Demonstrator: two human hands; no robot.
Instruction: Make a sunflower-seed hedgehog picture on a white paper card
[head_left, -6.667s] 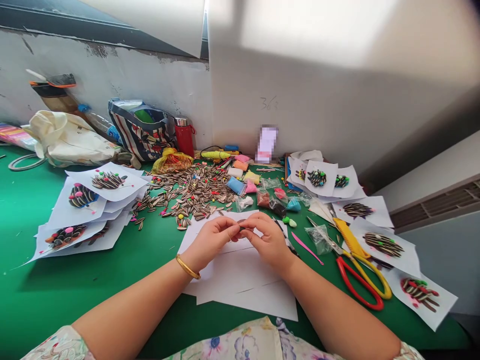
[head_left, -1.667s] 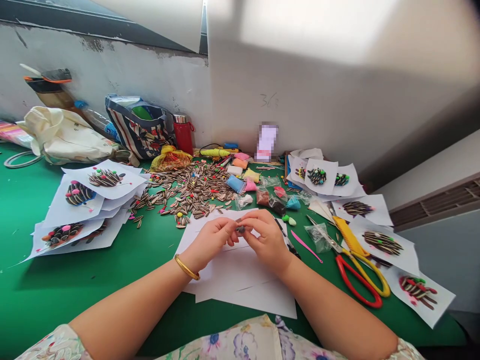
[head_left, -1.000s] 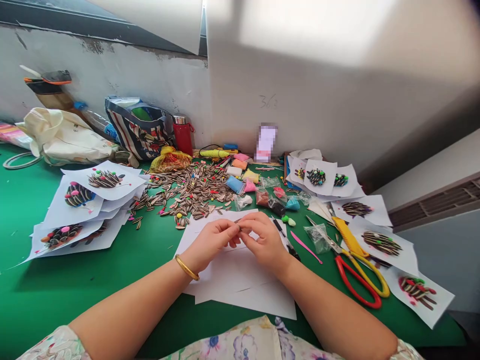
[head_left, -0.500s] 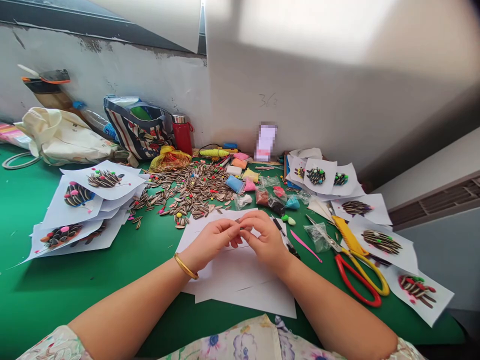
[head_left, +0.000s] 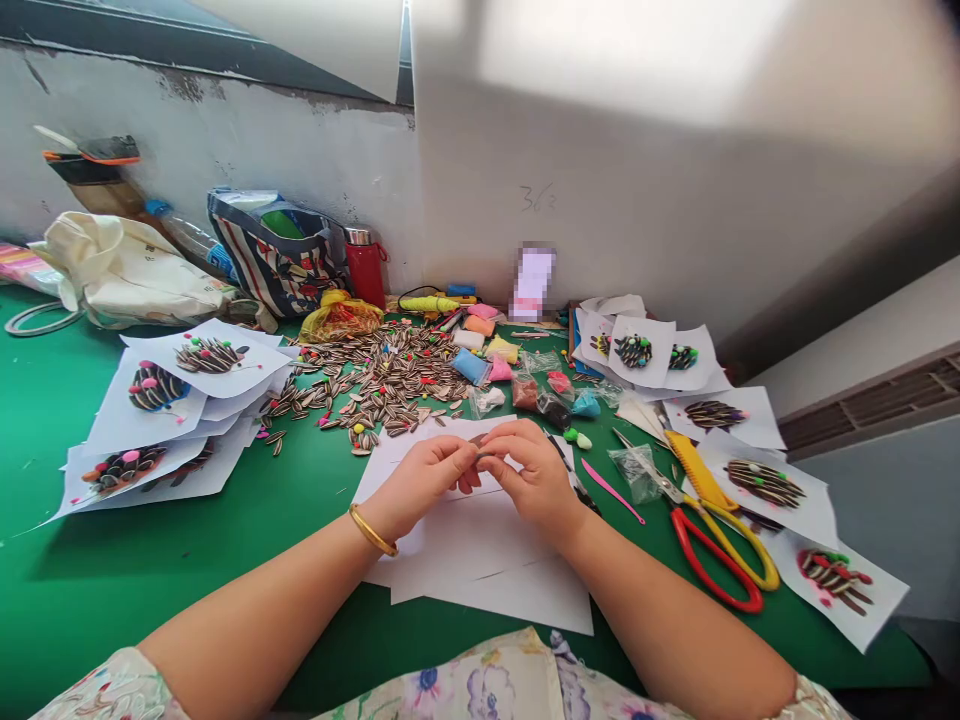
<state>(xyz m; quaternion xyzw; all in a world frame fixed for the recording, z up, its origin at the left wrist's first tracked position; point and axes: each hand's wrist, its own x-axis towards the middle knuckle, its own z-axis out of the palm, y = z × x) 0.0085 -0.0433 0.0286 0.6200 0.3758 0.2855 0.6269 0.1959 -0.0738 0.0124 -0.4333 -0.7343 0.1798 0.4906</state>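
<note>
My left hand (head_left: 433, 476) and my right hand (head_left: 531, 480) meet over the white paper sheets (head_left: 495, 580). Between their fingertips they pinch a small grey-brown piece (head_left: 480, 450) that looks like soft clay; the fingers cover much of it. Just beyond the hands spreads a heap of striped sunflower seeds (head_left: 405, 375) mixed with small coloured balls. Packets of coloured clay, among them a brown packet (head_left: 525, 392) and a blue packet (head_left: 471, 366), lie behind my right hand. A pink modelling tool (head_left: 613, 492) rests to its right.
Red-and-yellow-handled scissors (head_left: 712, 540) and a yellow cutter (head_left: 701, 470) lie at the right. Papers with seed-and-clay figures lie left (head_left: 150, 400) and right (head_left: 780, 490). Along the wall stand a cream bag (head_left: 135, 270), a striped bag (head_left: 277, 250), a red flask (head_left: 365, 270) and a phone (head_left: 533, 283).
The fingers have shifted slightly around the grey-brown piece, and more of it shows between the fingertips. Both hands stay in nearly the same place.
</note>
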